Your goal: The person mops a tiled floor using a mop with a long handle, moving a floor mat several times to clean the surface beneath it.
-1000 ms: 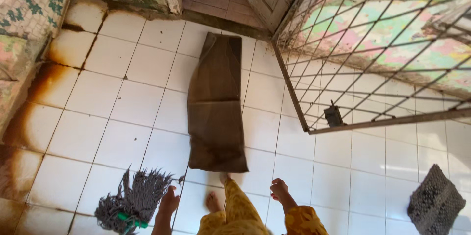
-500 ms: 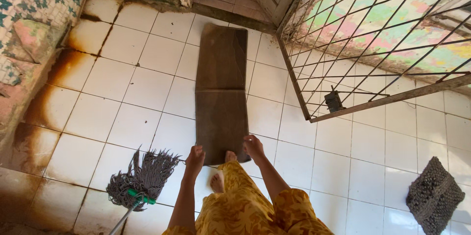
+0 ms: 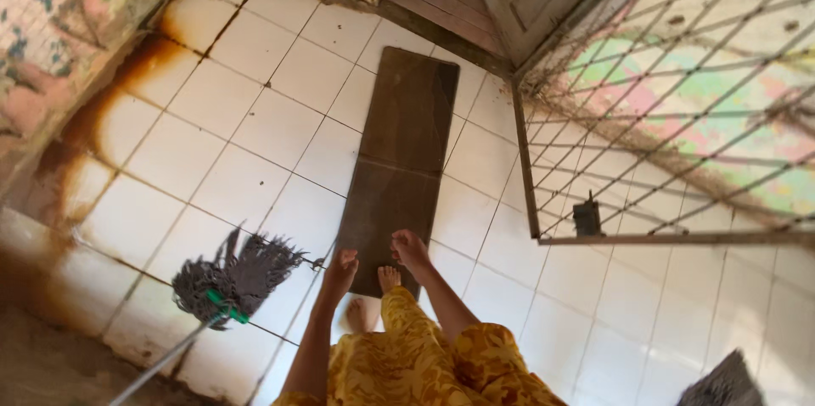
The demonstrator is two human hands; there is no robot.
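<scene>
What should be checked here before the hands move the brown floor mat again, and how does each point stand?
1. Left hand at the near edge of the brown floor mat: ok, at its near left corner.
2. Right hand on the mat: ok, it rests on the near end.
3. Firm grip by either hand: cannot tell, fingers too small to read.
4. Mat lying flat: ok, apart from one crease across its middle.
5. Mop head off the mat: ok, it lies on the white tiles to the left.
6. Feet off the mat: not ok, a bare foot sits at its near edge.
</scene>
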